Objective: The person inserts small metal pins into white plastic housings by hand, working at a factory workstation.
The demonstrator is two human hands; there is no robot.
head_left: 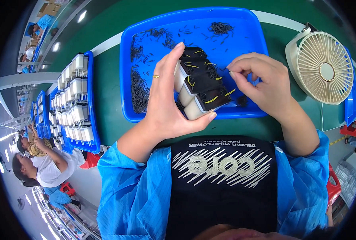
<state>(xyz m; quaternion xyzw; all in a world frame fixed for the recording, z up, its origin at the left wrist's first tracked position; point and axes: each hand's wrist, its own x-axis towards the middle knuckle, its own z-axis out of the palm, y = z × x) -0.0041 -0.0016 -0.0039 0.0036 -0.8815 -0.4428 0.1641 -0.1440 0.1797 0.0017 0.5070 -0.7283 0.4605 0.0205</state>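
My left hand grips a row of several white box-shaped parts side by side, thumb at the near end and fingers along the far end. Their tops are black, and short yellow wires stick out of them. Just right of the row is my right hand, thumb and forefinger pinched together. A tiny dark tip shows at the pinch, too small to name. Both hands are over a large blue tray scattered with small black tube-like pieces. A dense heap of these pieces lies along its left side.
A cream desk fan stands to the right of the tray on the green tabletop. At left, another blue tray holds rows of white box-shaped parts. Further left, people sit along the line. A red stool is at right.
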